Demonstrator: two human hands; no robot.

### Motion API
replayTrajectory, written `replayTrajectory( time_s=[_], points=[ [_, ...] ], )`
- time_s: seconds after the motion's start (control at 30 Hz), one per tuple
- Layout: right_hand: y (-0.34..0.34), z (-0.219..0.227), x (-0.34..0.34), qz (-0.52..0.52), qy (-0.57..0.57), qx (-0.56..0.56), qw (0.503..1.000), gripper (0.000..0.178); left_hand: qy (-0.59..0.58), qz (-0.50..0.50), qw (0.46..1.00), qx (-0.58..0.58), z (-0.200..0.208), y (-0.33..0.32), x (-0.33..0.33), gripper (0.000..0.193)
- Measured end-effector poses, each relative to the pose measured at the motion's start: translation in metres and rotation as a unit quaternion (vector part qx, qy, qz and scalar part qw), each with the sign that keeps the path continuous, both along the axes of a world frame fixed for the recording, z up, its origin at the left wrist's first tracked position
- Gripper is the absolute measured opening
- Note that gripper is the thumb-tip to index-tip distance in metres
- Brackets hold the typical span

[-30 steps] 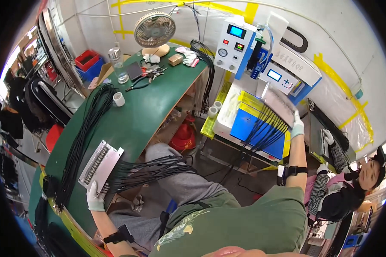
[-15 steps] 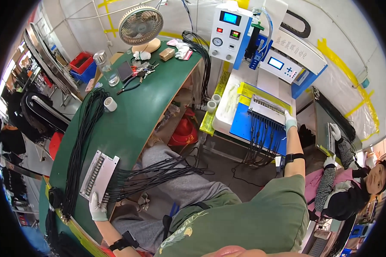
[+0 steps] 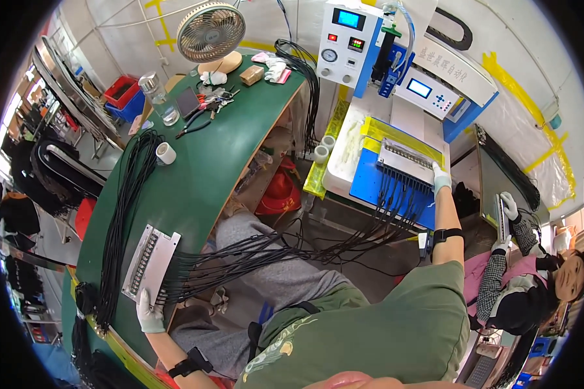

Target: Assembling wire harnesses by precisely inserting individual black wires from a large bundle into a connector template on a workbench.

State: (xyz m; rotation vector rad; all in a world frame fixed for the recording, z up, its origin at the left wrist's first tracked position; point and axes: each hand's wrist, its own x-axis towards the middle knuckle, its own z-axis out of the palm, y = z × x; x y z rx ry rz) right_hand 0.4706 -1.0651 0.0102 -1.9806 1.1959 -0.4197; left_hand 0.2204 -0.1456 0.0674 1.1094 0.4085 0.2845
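Observation:
My gloved left hand point(image 3: 150, 312) grips the near corner of a flat metal fixture point(image 3: 150, 260) on the green table. A row of cable ends sits along that fixture, and black cables point(image 3: 240, 262) run from its right side across my lap. Far to the right, my gloved right hand point(image 3: 441, 179) holds the right end of a second metal fixture point(image 3: 405, 160). This one lies on the blue plate point(image 3: 365, 180) of a benchtop machine point(image 3: 428, 97), with black cables hanging off its front edge. The undersides of both grips are hidden.
On the green table point(image 3: 194, 194) are a cable bundle point(image 3: 124, 194), a white roll point(image 3: 165, 153), pliers point(image 3: 194, 125), a glass bottle point(image 3: 159, 100) and a fan point(image 3: 211, 32). At right, a co-worker's gloved hands point(image 3: 509, 206) hold another fixture. A red bag point(image 3: 279, 194) lies below.
Cables from the fixture on the machine now stretch leftward toward my lap; before, they hung more steeply. Both my hands stay at their fixtures. The co-worker's hands have shifted slightly.

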Motion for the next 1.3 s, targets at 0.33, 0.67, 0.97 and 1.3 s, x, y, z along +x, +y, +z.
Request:
replayTrajectory(
  time_s=[0.33, 0.67, 0.97, 1.3],
  points=[
    [0.052, 0.058, -0.002, 0.07, 0.26, -0.184, 0.945, 0.069, -0.012, 0.007, 1.0, -0.007, -0.002, -0.007, 0.001, 0.047],
    [0.051, 0.06, -0.025, 0.1, 0.239, -0.275, 0.926, 0.063, 0.003, -0.004, 1.0, 0.004, -0.011, -0.003, 0.001, 0.052],
    [-0.098, -0.043, -0.139, 0.309, 0.128, -0.148, 0.931, 0.061, -0.002, -0.03, 0.999, -0.013, -0.016, -0.003, 0.007, 0.051],
    [-0.016, -0.007, -0.173, 0.226, 0.254, -0.197, 0.92, 0.093, 0.007, -0.016, 1.0, 0.007, -0.001, -0.017, -0.006, 0.053]
  ],
)
